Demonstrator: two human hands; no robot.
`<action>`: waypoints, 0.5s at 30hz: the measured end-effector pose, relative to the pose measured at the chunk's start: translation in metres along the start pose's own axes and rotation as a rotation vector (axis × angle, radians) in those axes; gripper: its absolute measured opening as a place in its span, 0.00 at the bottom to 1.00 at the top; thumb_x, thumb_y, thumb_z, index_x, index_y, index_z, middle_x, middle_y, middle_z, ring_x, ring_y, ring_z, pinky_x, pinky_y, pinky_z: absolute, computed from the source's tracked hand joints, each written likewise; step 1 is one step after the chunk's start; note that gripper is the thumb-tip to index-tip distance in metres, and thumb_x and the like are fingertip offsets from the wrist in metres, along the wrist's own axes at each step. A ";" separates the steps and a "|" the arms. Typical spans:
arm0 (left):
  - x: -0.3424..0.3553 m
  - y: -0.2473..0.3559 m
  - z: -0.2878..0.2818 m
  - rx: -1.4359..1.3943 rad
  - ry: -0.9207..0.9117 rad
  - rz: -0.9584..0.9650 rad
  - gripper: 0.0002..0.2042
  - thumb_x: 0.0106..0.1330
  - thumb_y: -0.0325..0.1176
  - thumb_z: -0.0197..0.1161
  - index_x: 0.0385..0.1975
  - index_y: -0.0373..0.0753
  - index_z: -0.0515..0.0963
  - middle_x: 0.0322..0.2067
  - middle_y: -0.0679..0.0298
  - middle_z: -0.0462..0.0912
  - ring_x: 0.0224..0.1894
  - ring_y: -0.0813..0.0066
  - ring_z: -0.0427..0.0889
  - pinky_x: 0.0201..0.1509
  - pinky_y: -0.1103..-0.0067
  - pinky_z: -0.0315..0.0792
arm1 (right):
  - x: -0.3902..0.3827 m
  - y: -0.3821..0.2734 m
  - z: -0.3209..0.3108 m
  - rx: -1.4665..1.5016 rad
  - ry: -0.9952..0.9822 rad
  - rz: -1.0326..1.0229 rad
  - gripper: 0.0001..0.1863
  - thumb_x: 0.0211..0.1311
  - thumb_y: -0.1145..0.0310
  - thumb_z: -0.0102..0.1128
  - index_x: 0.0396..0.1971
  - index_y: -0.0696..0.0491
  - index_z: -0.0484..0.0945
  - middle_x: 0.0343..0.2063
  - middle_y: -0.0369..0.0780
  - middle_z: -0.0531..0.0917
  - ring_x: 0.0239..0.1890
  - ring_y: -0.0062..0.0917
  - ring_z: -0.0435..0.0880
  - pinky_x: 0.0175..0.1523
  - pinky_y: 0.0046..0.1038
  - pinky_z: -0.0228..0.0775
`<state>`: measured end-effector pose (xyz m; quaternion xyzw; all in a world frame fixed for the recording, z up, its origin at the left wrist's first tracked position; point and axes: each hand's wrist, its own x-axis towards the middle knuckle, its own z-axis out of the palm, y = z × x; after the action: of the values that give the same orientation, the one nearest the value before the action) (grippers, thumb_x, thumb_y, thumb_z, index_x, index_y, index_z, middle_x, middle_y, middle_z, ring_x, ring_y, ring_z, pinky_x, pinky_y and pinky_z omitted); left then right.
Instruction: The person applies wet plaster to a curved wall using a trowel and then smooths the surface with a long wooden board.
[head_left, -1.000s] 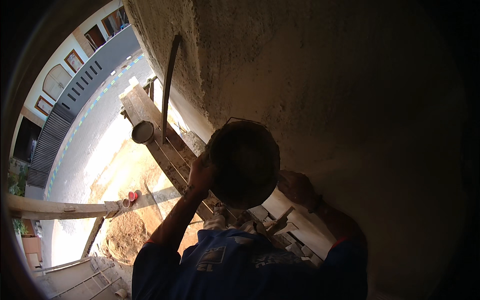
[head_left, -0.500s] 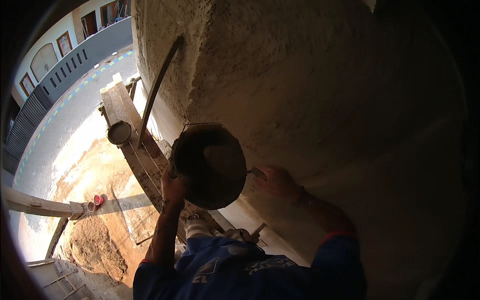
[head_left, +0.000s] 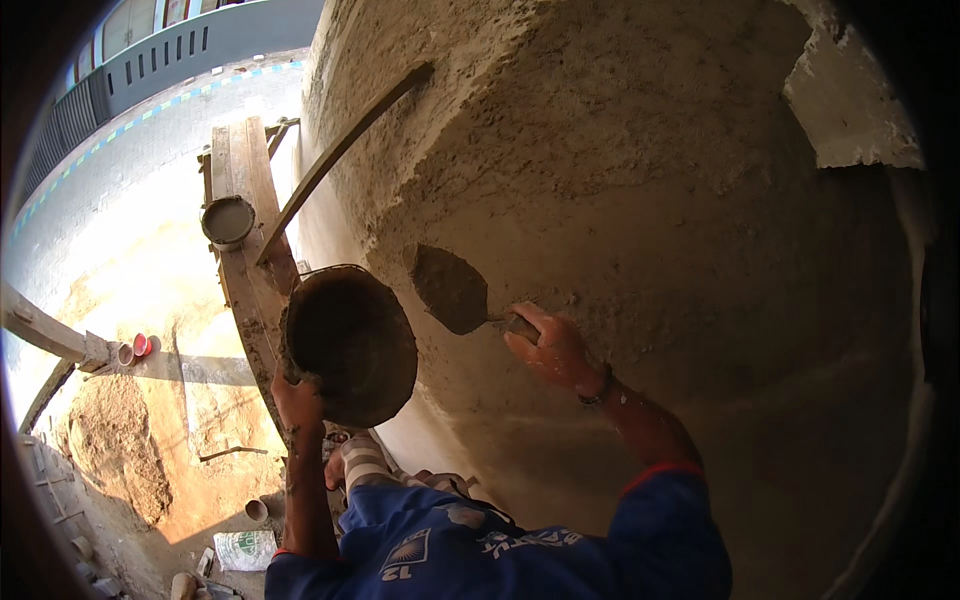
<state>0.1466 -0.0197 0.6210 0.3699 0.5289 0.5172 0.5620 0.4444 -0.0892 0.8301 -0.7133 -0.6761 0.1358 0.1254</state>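
Note:
My left hand (head_left: 298,402) grips the near left rim of a dark round bucket (head_left: 400,322), tipped so that its mouth faces me. The inside is in shadow, and I cannot tell how much it holds. My right hand (head_left: 556,352) is closed round the handle of a trowel (head_left: 452,290). Its blade looks coated with wet mortar and lies right of the bucket, in front of the wall (head_left: 640,230); whether it touches the wall I cannot tell. The wall's plaster is rough higher up and smoother below.
Wooden scaffold planks (head_left: 245,190) run along the left, carrying a small bucket of grey mix (head_left: 228,221). A slanting wooden strip (head_left: 345,160) leans from planks to wall. Far below lie a sand heap (head_left: 118,450), a red pail (head_left: 142,345) and a white sack (head_left: 245,550).
The trowel has come out of the bucket, its blade now over by the wall. In the view, the bucket and my left hand sit farther left and lower.

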 end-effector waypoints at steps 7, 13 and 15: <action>0.011 -0.021 -0.036 -0.015 0.149 -0.109 0.20 0.45 0.19 0.53 0.43 0.30 0.74 0.34 0.60 0.80 0.35 0.69 0.78 0.42 0.76 0.71 | 0.041 -0.028 -0.020 0.034 -0.105 -0.020 0.18 0.51 0.67 0.63 0.42 0.56 0.74 0.28 0.48 0.80 0.34 0.46 0.81 0.40 0.38 0.71; 0.019 -0.053 -0.079 0.137 0.217 -0.073 0.19 0.49 0.21 0.51 0.44 0.34 0.74 0.28 0.68 0.75 0.27 0.78 0.72 0.32 0.81 0.68 | 0.071 -0.102 -0.065 0.116 -0.333 -0.268 0.20 0.51 0.68 0.66 0.42 0.59 0.73 0.31 0.48 0.81 0.33 0.42 0.82 0.41 0.34 0.71; 0.014 -0.042 -0.078 0.002 0.254 -0.170 0.19 0.50 0.20 0.51 0.45 0.33 0.74 0.28 0.68 0.74 0.27 0.78 0.72 0.30 0.81 0.67 | 0.080 -0.103 -0.072 0.171 -0.345 -0.369 0.22 0.50 0.66 0.68 0.45 0.58 0.74 0.31 0.44 0.81 0.32 0.34 0.82 0.39 0.30 0.71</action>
<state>0.0773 -0.0245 0.5647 0.2562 0.6256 0.5099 0.5320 0.3790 -0.0033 0.9323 -0.5309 -0.7923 0.2866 0.0908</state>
